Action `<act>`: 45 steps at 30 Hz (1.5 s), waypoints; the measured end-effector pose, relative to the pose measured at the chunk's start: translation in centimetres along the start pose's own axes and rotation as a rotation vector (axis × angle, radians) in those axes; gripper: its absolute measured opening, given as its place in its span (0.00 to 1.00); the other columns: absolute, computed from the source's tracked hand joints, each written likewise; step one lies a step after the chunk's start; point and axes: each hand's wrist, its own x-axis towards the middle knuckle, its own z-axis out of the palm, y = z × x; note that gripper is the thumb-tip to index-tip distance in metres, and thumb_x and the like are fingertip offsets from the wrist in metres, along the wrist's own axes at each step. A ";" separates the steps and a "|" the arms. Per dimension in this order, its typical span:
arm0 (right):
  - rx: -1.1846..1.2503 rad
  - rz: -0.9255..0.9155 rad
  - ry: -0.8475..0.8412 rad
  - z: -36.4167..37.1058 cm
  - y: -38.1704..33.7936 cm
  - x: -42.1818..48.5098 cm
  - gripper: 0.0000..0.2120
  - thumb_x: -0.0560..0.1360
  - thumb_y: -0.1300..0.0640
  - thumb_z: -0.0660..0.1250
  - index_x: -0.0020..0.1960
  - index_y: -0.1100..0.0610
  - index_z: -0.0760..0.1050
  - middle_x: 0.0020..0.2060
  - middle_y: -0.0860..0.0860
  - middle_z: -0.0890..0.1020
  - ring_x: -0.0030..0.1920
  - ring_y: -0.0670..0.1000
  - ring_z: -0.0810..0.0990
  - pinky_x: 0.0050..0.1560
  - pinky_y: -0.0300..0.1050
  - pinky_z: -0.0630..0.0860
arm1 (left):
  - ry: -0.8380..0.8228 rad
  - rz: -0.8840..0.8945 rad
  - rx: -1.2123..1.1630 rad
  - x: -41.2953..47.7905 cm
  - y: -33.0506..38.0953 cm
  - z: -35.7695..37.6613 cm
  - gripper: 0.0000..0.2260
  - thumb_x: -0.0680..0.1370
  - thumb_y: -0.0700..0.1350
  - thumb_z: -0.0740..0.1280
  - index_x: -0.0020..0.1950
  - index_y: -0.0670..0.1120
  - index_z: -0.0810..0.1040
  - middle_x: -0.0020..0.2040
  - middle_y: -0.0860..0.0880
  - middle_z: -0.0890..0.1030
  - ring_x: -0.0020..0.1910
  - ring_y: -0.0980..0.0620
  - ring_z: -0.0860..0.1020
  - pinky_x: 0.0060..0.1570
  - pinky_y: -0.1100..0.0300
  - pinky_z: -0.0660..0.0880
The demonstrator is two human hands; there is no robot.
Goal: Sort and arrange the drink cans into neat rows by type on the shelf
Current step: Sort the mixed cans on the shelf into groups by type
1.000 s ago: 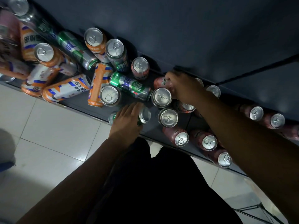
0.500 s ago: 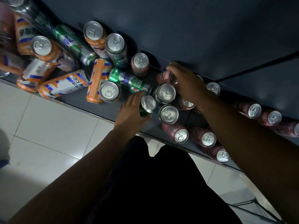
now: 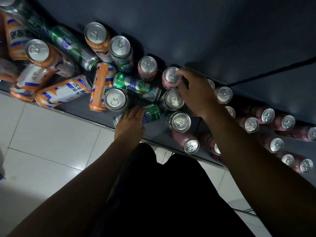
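Lying green can by shelf edge could roll off if left hand curled on it slips; right hand fingertips clamp pink can.

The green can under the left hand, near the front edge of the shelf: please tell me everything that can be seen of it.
The green can looks like shiny metal, green with white and blue print. It lies on its side on the dark shelf, close to the front edge. The left hand covers its middle, with fingers curled over it. Only its two ends show.
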 end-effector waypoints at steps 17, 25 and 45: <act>-0.082 0.052 0.012 1.5 -3.9 -3.0 0.16 0.82 0.55 0.63 0.68 0.55 0.76 0.64 0.51 0.81 0.63 0.55 0.79 0.59 0.49 0.76 | -0.056 0.097 0.472 -1.4 -1.4 0.8 0.47 0.61 0.38 0.78 0.79 0.47 0.65 0.62 0.38 0.75 0.53 0.39 0.75 0.47 0.49 0.72; -0.120 0.064 0.033 0.6 -4.6 -6.1 0.16 0.83 0.54 0.61 0.69 0.53 0.75 0.67 0.48 0.77 0.64 0.54 0.75 0.54 0.46 0.72 | -0.261 -0.152 0.203 -3.7 3.8 -3.5 0.34 0.74 0.54 0.73 0.75 0.51 0.61 0.60 0.43 0.75 0.59 0.39 0.77 0.54 0.46 0.76; -0.120 0.037 -0.025 -0.6 -6.1 -9.5 0.25 0.80 0.55 0.62 0.76 0.54 0.66 0.71 0.53 0.73 0.68 0.59 0.72 0.61 0.53 0.73 | -0.061 -0.001 0.100 -5.9 8.0 -4.8 0.29 0.73 0.44 0.71 0.73 0.51 0.67 0.70 0.51 0.69 0.66 0.43 0.71 0.62 0.45 0.75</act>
